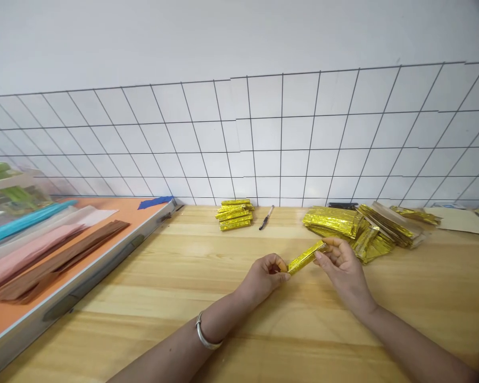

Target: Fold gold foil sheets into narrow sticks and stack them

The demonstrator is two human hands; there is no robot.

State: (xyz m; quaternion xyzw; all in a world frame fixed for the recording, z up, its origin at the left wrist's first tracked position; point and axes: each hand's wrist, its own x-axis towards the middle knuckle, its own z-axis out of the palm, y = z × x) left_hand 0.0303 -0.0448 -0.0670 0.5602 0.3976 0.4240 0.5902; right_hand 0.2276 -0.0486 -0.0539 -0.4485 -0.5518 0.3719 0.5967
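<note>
Left hand [265,276] and right hand [341,263] are each pinching one end of a gold foil packet [305,257] above the desk [183,276]; foil pile [359,226] is lying at 1 o'clock.

The left fingers [278,264] hide one end of the gold strip [305,257].

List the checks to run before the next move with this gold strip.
1. Left hand pinches the near end of the strip: ok.
2. Right hand holds its far end: ok.
3. Strip straight between the hands: ok.
4. Strip apart from the foil pile behind it: cannot tell.
5. Stack and pen lie apart: ok.
</note>
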